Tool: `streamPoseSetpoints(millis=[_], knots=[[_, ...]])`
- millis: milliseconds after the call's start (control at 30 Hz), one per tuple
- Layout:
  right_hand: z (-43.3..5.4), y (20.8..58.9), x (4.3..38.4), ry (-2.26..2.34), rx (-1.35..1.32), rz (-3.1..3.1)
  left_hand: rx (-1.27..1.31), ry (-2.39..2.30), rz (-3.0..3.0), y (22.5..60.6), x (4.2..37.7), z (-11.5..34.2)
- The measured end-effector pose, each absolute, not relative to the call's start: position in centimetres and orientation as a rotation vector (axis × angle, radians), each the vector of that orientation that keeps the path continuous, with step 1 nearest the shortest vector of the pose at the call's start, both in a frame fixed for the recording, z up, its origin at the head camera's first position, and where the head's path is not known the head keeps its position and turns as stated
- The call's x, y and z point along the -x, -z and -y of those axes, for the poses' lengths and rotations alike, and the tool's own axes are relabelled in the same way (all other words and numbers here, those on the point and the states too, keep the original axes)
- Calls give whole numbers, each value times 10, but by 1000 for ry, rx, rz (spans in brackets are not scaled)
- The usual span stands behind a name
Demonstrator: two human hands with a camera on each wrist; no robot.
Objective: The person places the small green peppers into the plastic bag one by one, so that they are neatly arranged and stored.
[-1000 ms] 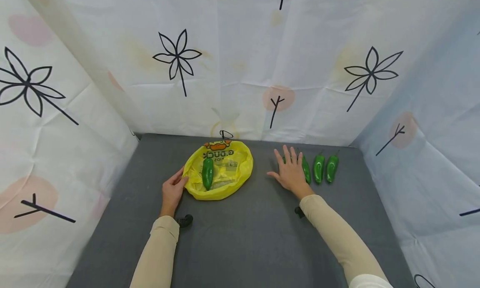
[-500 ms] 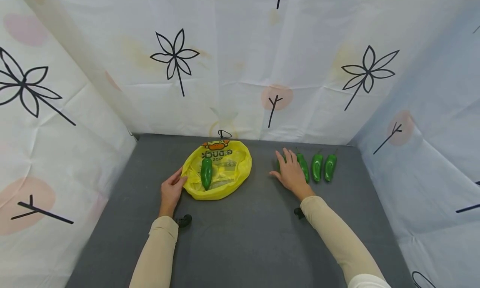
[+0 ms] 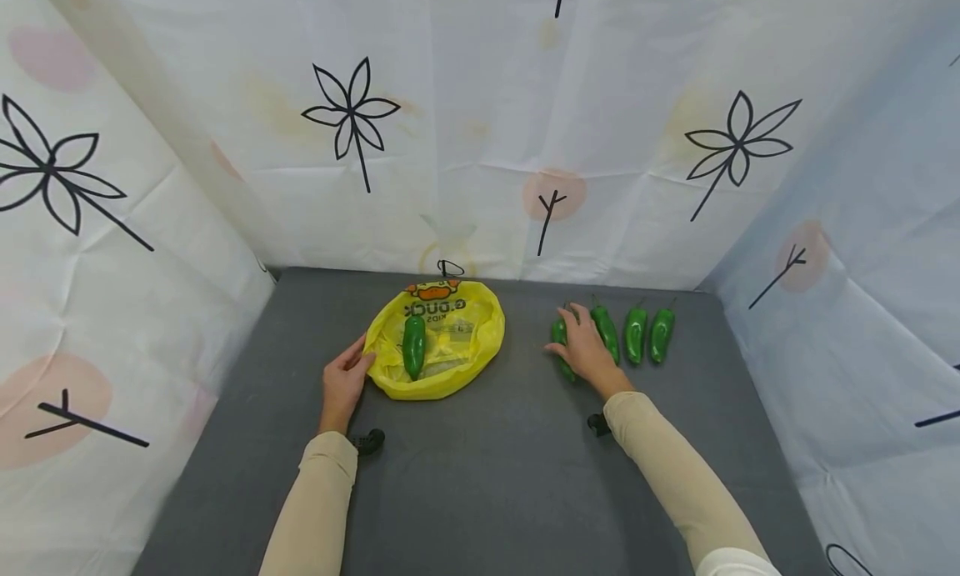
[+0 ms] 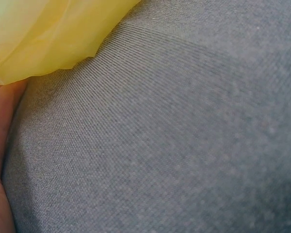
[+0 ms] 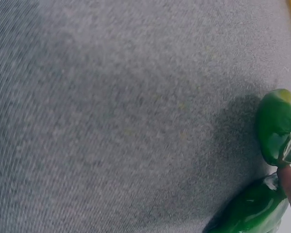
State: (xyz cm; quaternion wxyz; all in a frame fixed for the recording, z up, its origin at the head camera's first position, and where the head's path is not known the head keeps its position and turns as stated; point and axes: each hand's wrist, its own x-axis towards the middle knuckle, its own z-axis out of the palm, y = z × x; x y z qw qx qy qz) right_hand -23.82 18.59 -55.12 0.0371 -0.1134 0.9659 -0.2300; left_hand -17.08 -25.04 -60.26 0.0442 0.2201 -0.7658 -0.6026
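Observation:
A yellow plastic bag [image 3: 483,351] lies with its mouth spread into a wide ring, printed with a duck and lettering. One green chili pepper [image 3: 413,348] rests inside it. My left hand [image 3: 347,384] pinches the bag's left rim, thumb on top; in the left wrist view its fingers go under the yellow film [image 4: 63,46]. At the right, my right hand [image 3: 587,353] grips the leftmost loose chili pepper [image 3: 558,333], thumb on its left and fingers on its right. In the right wrist view a fingertip [image 5: 290,184] sits between this pepper [image 5: 275,126] and its neighbour [image 5: 254,208].
Beside the right hand lie more green chili peppers in a row: one partly behind the hand [image 3: 604,326], then another [image 3: 634,336] and the rightmost pepper [image 3: 662,336]. A dark grey table [image 3: 480,476] is enclosed by patterned white cloth [image 3: 465,142].
My right hand has drawn its spread fingers in around the leftmost loose pepper, which shows more now. The left hand and bag have stayed in place.

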Motion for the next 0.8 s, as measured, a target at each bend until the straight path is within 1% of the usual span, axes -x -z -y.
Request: streamPoseSetpoints(millis=[500, 800], knots=[[-182, 551, 236, 697, 281, -2893, -650, 1791, 2349, 605, 169, 250], [-178, 555, 237, 779, 260, -2872, -645, 1800, 2346, 604, 170, 249]])
